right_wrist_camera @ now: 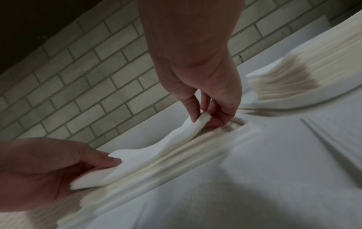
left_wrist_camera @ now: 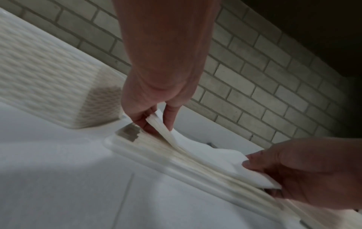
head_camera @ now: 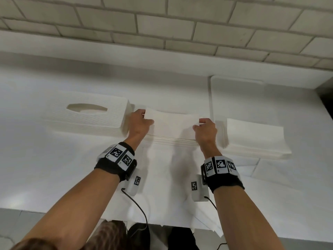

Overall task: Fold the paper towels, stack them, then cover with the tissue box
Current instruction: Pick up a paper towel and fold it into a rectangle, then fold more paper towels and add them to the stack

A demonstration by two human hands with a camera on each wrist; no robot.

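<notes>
Head view: left hand (head_camera: 139, 123) and right hand (head_camera: 205, 130) are each pinching one end of a folded paper towel (head_camera: 173, 121), fingers curled narrow on its two short ends. The towel is sagging a little between them, directly above a low stack of folded towels (head_camera: 173, 140) that is sitting in a shallow tray near the middle of the table (head_camera: 45, 168). The tissue box (head_camera: 86, 116), white and textured, oval slot facing up, is lying just beside the stack, toward the left edge of the table. A second pile of towels (head_camera: 254, 139) is resting toward the right edge, close to the stack but apart from it. A brick wall (head_camera: 162, 24) is running along the far edge.

Left wrist view: thumb and fingers (left_wrist_camera: 170, 117) of the left hand (left_wrist_camera: 156, 86) are gripping the end of the towel (left_wrist_camera: 205, 155), which here is showing several layers at its edge. The tray rim (left_wrist_camera: 156, 159) is lying under it; whether the towel's middle is touching the stack I cannot tell. The box (left_wrist_camera: 49, 86) is blurred, just beside the hand.

Right wrist view: the right hand (right_wrist_camera: 205, 86) is pinching the other end of the towel (right_wrist_camera: 156, 156) between thumb and fingers (right_wrist_camera: 191, 106); the left hand (right_wrist_camera: 49, 168) is holding the near end. The second pile (right_wrist_camera: 293, 80) is lying behind the right hand.
</notes>
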